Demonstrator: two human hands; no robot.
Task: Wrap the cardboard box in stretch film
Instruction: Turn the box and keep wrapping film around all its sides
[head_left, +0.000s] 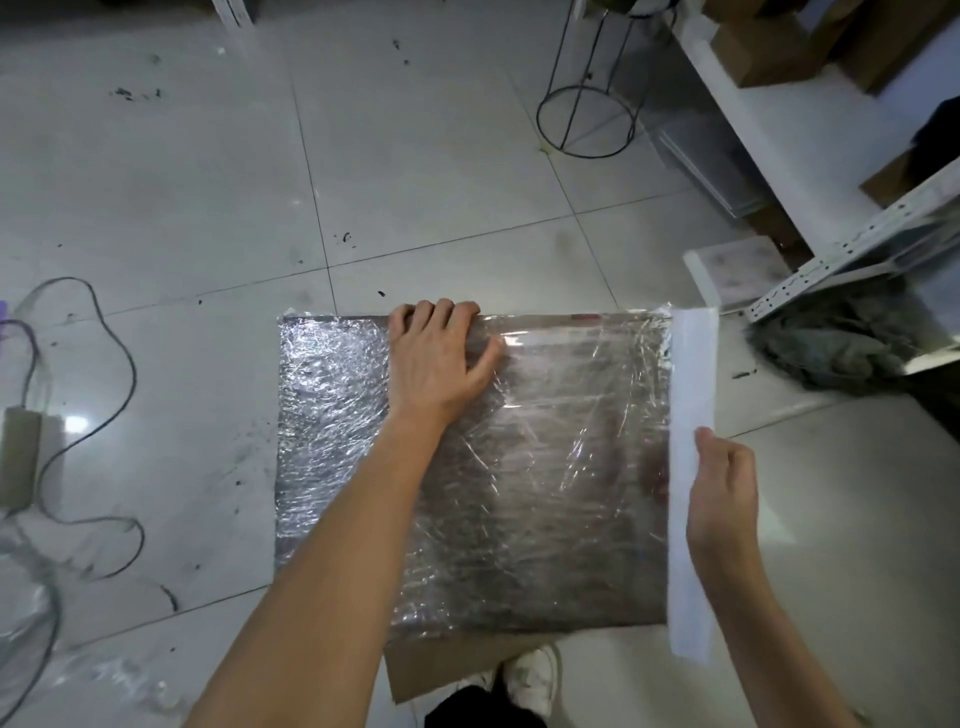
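Fingers (435, 312) of our left hand (441, 358) curl over the far edge of the cardboard box (519, 467), the thumb spread flat on its film-covered top, so the hand grips that edge near its middle. Our right hand (722, 499) clasps the roll of stretch film (693, 467), thumb on the near face and fingers wrapped behind it; the roll stands along the box's right edge, touching it, and film (571, 415) runs from it across the top. The box lies flat on the tiled floor (467, 182), near the middle of the tiles in view, its top wrinkled and shiny with film, thicker toward the left edge. A bare cardboard flap (441, 670) shows at the near edge, just beside a white shoe (535, 675). A dark cable (119, 374) loops on the floor well to the left.
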